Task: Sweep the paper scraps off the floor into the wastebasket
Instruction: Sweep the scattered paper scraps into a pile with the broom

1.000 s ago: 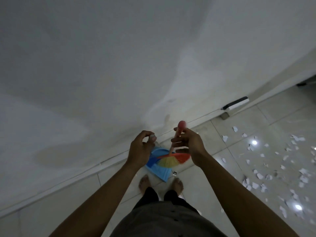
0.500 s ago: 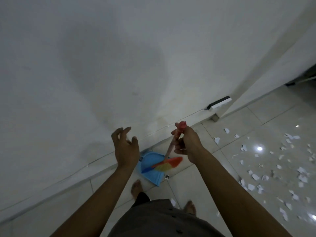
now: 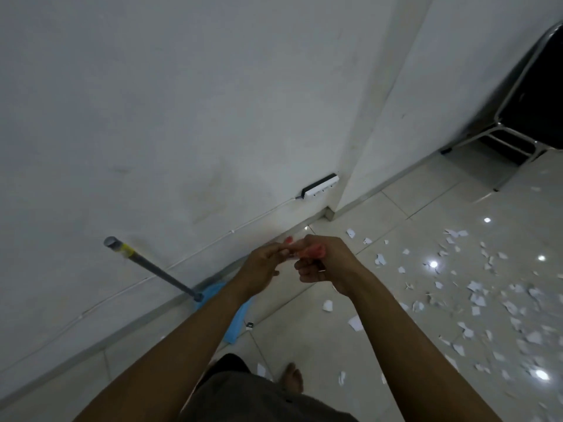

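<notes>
Head view, hands: the left hand [image 3: 263, 266] and right hand [image 3: 327, 264] meet in front of the body, low against the wall [image 3: 182, 117].
Right fingers: the fingers [image 3: 307, 274] are curled and clamped round the red brush handle [image 3: 315, 251].
Left fingers: these fingers [image 3: 275, 249] reach across to the handle's end, lying fairly straight. Blur hides whether they pinch it or only touch it, so I cannot tell.
Brush: only a short red stretch shows between the two sets of fingers. The hands cover the rest, and the bristles are out of sight.
Paper scraps: the white paper scraps [image 3: 355, 323] lie on the tiled floor [image 3: 304, 330], right of the right fingers and below them, thickest towards the far right edge. A few lie close under the right wrist.
Dustpan: the blue dustpan [image 3: 240, 318] sits on the floor by the wall's foot, below and left of the left fingers. The left forearm crosses over it and hides its middle.
Dustpan pole: the grey pole [image 3: 152, 269] slants up and left from the pan, well left of the fingers, with yellow tape [image 3: 126, 249] near its top.
Wall fittings: a power strip [image 3: 321, 184] hangs above the fingers, and its cable [image 3: 259, 216] runs down leftwards along the wall.
Corner: a black chair [image 3: 518, 117] with a metal frame stands far up and right of the fingers.
Body: a bare foot [image 3: 294, 380] and grey clothing [image 3: 259, 400] show below the arms.
</notes>
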